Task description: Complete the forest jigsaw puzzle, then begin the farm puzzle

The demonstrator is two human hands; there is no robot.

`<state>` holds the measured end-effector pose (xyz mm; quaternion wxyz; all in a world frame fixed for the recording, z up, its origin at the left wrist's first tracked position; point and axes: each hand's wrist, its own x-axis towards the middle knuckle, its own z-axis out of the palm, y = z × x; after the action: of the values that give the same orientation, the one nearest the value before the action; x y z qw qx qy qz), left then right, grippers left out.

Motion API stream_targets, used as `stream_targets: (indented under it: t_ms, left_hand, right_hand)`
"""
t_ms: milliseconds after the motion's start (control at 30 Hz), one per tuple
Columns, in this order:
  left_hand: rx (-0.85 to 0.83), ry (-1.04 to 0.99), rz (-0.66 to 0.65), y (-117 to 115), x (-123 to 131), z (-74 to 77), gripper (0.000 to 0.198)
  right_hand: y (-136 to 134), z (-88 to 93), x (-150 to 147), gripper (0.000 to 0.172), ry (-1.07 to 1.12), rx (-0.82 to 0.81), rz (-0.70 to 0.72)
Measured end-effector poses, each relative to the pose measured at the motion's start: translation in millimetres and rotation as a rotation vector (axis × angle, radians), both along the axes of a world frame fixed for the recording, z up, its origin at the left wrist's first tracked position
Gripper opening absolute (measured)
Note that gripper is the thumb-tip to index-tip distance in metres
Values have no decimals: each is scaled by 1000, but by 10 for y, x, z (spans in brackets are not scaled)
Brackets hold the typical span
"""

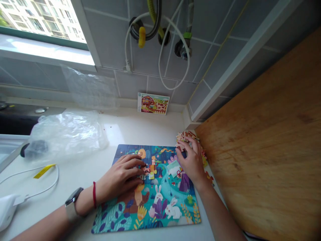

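A finished-looking animal puzzle (170, 194) with white rabbits lies flat on the counter. My left hand (124, 174) rests over its left middle, fingers stretched and slightly bent. Its fingertips touch or nearly touch a few loose jigsaw pieces (151, 170), joined in a small cluster on top of the picture. Over the puzzle's upper right corner, my right hand (192, 159) reaches with fingers apart into a heap of jigsaw pieces (187, 135). Whether a fingertip presses on a single piece there cannot be made out. More pieces (210, 177) lie along the wooden board, partly behind that hand.
A farm picture card (153, 103) leans against the tiled wall. Crumpled clear plastic bags (70, 132) lie at the left, near a sink (25, 115). A white device with a cable (7, 209) sits front left. A large wooden board (271, 144) borders the right side.
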<state>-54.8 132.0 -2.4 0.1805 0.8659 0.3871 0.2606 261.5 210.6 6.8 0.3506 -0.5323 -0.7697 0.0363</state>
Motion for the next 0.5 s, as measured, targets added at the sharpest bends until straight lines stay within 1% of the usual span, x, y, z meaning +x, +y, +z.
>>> stream_targets:
  t_ms: [67,133,200,233,333,500]
  left_hand:
    - [19,-9,-26,4,-2,-15,18]
    - [28,-7,-32,5,1,-24,19]
    - [33,-1,-29,2,8,-22,18]
    - [36,4,-28,0,13,-17,18]
    - [42,9,-26,-8,25,1,17]
    - [39,-14,-21,-17,27,11,18]
  right_hand:
    - [74,-83,87,40,-70,22,-77]
    - [136,-156,165,53,-113,-4,-142]
    - [177,-201,220,61,-132,-42,-166]
    - [188,-210,237,63,-135,-57,-166]
    - [201,-197,266,59,-119,-73,-183]
    - [225,-158,325,52,-14,-97,-235]
